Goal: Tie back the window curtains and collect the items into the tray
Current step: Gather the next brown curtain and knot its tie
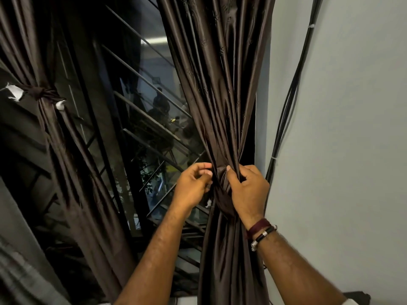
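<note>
Right hand [246, 190] is clamped round the gathered right curtain [220, 84] at its pinched waist, thumb pressed into the folds. Left hand [193, 183] is curled at the tie band [222, 201] there; what exactly is pinched can't be told. Fabric looks satiny, soft and slippery, so it's best gripped at the bunched waist. Left curtain [50, 128] is already knotted. No tray is seen.

Nothing you are working on rests on a desk or floor: the right curtain [222, 84] hangs from above your hands against the window [152, 119], beside the wall [352, 128].
</note>
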